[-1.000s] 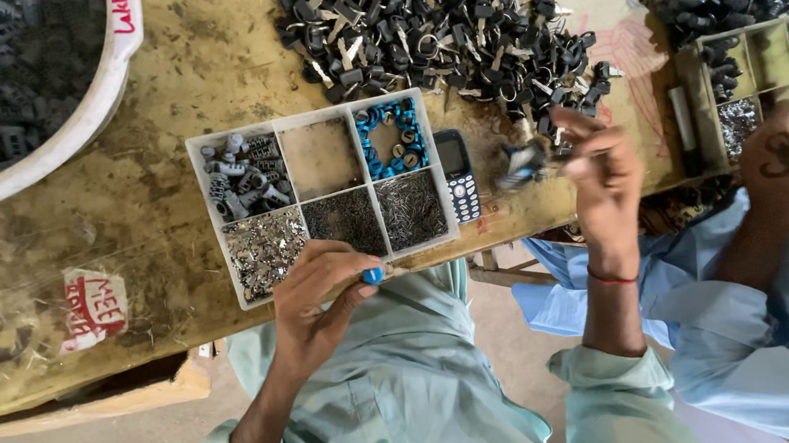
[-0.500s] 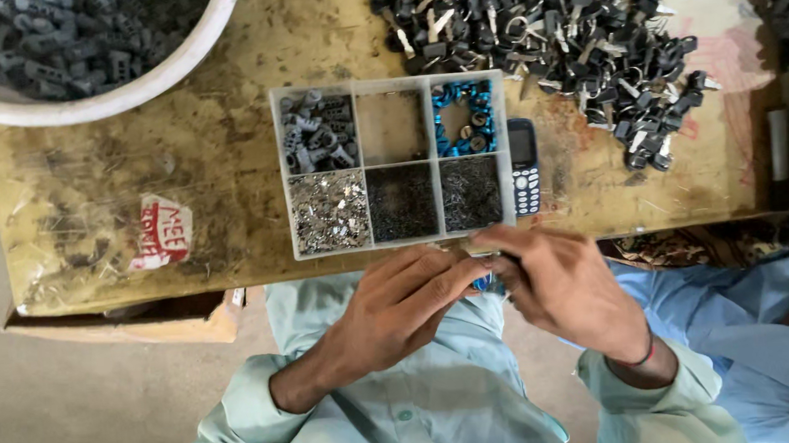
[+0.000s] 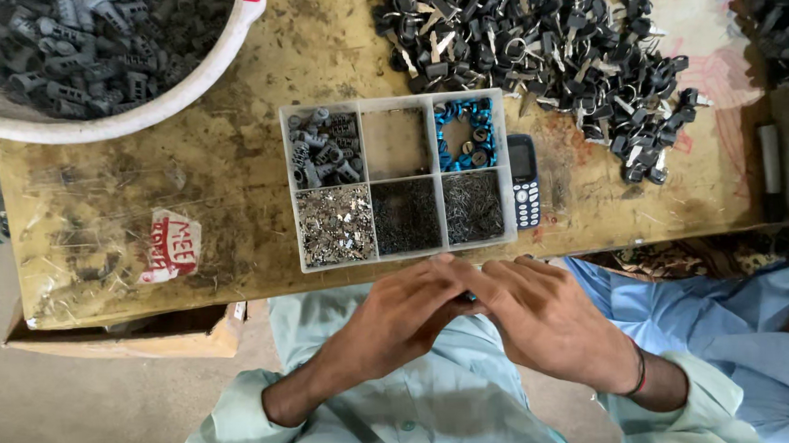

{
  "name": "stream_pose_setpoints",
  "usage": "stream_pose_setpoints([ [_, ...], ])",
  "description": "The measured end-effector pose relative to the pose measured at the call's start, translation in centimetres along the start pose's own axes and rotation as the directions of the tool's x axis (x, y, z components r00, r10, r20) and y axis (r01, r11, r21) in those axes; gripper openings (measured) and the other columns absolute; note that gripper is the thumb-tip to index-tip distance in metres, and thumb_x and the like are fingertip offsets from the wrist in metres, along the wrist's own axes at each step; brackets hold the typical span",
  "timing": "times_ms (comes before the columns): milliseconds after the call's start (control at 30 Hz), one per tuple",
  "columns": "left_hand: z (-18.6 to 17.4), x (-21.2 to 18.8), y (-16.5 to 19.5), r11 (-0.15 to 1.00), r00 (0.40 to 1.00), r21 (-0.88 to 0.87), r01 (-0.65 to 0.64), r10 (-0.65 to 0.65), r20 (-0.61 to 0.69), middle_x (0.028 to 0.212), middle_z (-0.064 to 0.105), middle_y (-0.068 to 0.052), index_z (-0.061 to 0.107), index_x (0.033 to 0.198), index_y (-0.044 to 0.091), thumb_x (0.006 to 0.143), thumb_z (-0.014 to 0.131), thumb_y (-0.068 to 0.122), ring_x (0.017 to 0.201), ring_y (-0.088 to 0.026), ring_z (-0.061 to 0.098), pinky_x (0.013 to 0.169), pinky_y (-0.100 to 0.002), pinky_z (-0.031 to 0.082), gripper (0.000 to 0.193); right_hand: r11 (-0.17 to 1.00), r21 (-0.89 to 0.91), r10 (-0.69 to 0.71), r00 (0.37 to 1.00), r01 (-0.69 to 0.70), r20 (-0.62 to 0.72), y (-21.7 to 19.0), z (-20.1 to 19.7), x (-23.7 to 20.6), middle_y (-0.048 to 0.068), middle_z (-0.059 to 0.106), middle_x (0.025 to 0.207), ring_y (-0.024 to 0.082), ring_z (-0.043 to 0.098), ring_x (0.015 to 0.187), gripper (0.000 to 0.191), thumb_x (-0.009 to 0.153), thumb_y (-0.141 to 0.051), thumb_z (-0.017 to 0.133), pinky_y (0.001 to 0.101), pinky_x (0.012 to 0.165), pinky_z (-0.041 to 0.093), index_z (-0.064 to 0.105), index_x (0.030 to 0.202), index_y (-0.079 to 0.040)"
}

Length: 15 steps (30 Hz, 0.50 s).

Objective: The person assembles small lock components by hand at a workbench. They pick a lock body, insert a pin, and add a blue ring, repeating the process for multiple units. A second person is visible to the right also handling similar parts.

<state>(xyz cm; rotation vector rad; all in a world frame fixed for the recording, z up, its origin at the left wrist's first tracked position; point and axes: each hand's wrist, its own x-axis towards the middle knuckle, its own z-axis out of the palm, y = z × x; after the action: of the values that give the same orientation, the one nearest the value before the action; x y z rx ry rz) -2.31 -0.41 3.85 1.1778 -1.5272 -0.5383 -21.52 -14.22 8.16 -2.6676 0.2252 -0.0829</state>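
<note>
Left hand (image 3: 400, 317) and right hand (image 3: 546, 317) pressed together fingertip to fingertip, small part between them hidden, tray (image 3: 398, 178) just beyond on counter (image 3: 226, 159).

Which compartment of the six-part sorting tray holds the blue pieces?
The far right compartment of the sorting tray, next to the mobile phone. It alone holds bright blue rings; the others hold grey or dark metal parts or look nearly empty.

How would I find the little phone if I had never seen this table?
Look at the clear six-part parts tray near the table's front edge, just beyond the two hands. The phone lies flat against the tray's right side. It is the only thing with a small screen and rows of buttons, unlike the dark key pile behind it.
</note>
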Motion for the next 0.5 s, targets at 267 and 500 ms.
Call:
stream_pose_setpoints([
  [267, -2.5, -0.6, -1.3, 0.913, 0.887, -0.097, 0.397, -0.409, -0.217, 0.111, 0.076, -0.01, 0.053, 0.146, 0.006, 0.096, 0.073, 0.011, 0.092, -0.017, 0.075, 0.083, -0.031, 0.062, 0.055, 0.732, -0.028, 0.603, 0.667, -0.681, -0.438, 2.3, -6.3, 0.6, 0.022, 0.066, 0.097, 0.036, 0.068, 0.078, 0.049, 0.102, 0.002, 0.057, 0.0469, 0.069, 0.053, 0.046, 0.15, 0.0],
  [500, -5.0, -1.8, -2.7, 0.71, 0.865, 0.494, 0.501, -0.385, -0.323, 0.104, 0.073, -0.012, 0.066, 0.12, 0.012, 0.092, 0.072, 0.016, 0.087, -0.034, 0.07, 0.072, -0.046, 0.056, 0.029, 0.858, -0.372, 0.091, 0.819, -0.353, -0.567, 4.3, -2.9, 3.3, 0.035, 0.059, 0.113, 0.046, 0.06, 0.098, 0.056, 0.089, -0.011, 0.066, 0.0478, 0.08, 0.053, 0.043, 0.137, 0.008],
])
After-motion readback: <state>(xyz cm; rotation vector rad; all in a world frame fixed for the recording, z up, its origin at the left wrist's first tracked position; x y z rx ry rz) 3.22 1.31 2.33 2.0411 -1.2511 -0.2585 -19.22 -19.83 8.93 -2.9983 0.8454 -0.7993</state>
